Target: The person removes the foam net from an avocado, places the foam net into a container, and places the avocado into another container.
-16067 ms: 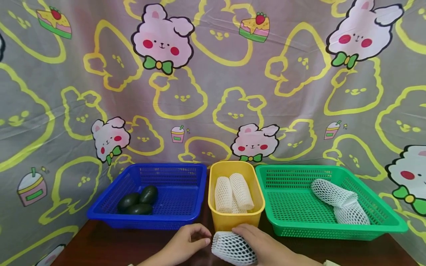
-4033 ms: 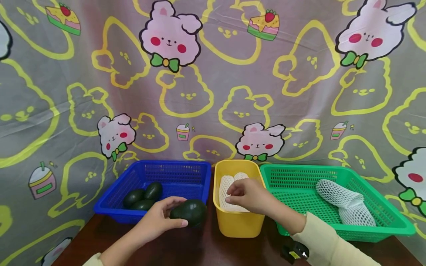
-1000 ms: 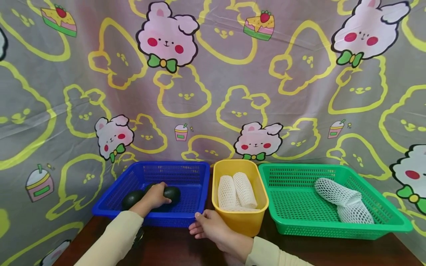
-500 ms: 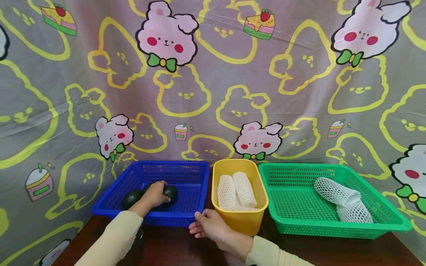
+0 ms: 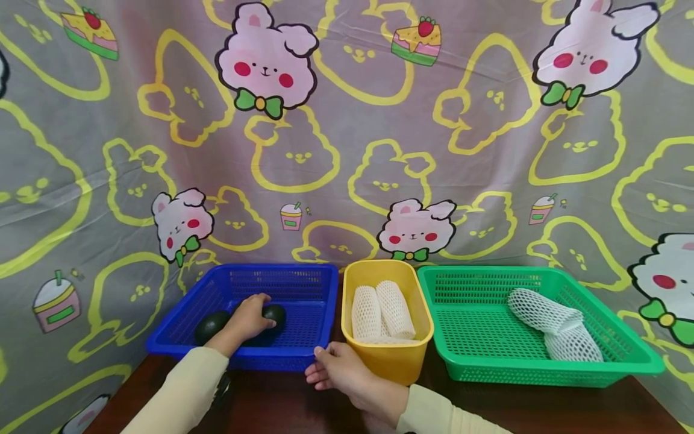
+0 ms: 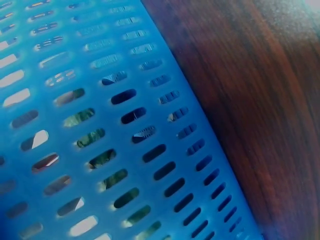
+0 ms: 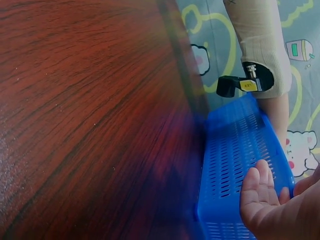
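- Your left hand [image 5: 248, 317] is inside the blue basket [image 5: 282, 362], its grip apparently around a dark green fruit [image 5: 277, 314]; the fingertips are partly hidden.
- Your right hand [image 5: 344, 369] has a loose grip, fingers relaxed by the basket's near right corner.
- Another fruit [image 5: 209, 328] lies left of your left hand.

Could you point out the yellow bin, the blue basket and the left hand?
Yellow bin [image 5: 394, 360]: head view, on its front wall.
Blue basket [image 5: 290, 282]: head view, on its back wall.
Left hand [image 5: 247, 318]: head view, on the back of the hand.
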Motion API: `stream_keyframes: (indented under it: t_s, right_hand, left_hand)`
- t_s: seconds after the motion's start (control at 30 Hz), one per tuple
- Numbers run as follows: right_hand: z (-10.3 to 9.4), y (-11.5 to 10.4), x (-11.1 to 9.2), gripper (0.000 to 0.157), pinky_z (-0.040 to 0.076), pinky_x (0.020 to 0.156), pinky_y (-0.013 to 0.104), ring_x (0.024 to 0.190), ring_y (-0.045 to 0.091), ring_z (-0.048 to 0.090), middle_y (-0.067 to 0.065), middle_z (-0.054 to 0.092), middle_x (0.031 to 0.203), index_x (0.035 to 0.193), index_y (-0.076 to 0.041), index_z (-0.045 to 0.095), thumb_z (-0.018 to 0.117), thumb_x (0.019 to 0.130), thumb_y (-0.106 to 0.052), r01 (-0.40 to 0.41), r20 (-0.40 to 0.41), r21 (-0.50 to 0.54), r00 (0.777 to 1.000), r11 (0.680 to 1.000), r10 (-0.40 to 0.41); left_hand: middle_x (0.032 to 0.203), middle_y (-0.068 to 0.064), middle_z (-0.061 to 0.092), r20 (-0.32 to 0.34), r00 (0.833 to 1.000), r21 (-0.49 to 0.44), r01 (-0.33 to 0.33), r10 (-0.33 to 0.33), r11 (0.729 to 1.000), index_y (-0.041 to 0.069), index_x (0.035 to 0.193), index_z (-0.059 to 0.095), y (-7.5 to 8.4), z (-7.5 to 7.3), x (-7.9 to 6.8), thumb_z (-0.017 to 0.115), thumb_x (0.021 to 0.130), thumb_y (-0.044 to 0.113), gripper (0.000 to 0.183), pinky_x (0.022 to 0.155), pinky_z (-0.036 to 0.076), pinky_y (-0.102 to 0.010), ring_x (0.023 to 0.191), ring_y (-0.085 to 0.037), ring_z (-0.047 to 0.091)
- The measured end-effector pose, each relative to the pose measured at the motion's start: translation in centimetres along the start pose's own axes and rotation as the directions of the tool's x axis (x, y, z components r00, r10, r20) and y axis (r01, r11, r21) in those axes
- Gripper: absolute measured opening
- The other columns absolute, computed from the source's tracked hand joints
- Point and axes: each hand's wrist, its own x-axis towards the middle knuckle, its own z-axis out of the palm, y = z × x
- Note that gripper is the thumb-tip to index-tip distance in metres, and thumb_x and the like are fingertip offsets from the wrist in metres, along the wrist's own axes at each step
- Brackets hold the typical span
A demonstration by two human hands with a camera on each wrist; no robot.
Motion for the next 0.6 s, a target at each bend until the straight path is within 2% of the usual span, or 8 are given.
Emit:
stream_keyframes:
  t_s: [0.3,0.43,0.6]
  right_hand:
    - [-0.2,-0.1,-0.2,0.019,0.056,0.061,0.034,0.066,0.018,0.065,0.012,0.068,0.078,0.092,0.000,0.051,0.046,0.103,-0.015,-0.007,0.007,-0.026,1.000,1.000,0.008]
    - [-0.6,-0.2,-0.6,0.018,0.056,0.059,0.034,0.065,0.019,0.066,0.013,0.068,0.076,0.092,0.000,0.053,0.049,0.102,-0.015,0.001,0.030,-0.040,1.000,0.999,0.001]
    - [-1.3,-1.0,-1.5,0.024,0.057,0.060,0.034,0.067,0.021,0.067,0.014,0.068,0.077,0.093,0.006,0.058,0.051,0.102,-0.015,0.014,0.089,-0.065,0.996,0.998,-0.008]
  left_hand:
    - [0.127,-0.031,0.052,-0.012,0.999,-0.049,0.030,-0.031,0.998,-0.010,0.127,0.053,0.0,-0.3,-0.3,0.079,0.080,0.013,0.059,0.093,0.041,-0.058,0.119,-0.050,0.046]
    - [0.128,-0.030,0.052,-0.029,0.999,-0.075,0.014,-0.017,0.997,-0.011,0.128,0.051,0.2,-0.7,-0.5,0.078,0.081,0.013,0.059,0.094,0.041,-0.057,0.120,-0.048,0.046]
    - [0.127,-0.030,0.053,-0.049,0.999,-0.102,-0.006,0.001,0.995,-0.012,0.128,0.051,0.4,-1.0,-0.6,0.077,0.082,0.012,0.058,0.094,0.042,-0.057,0.118,-0.047,0.048]
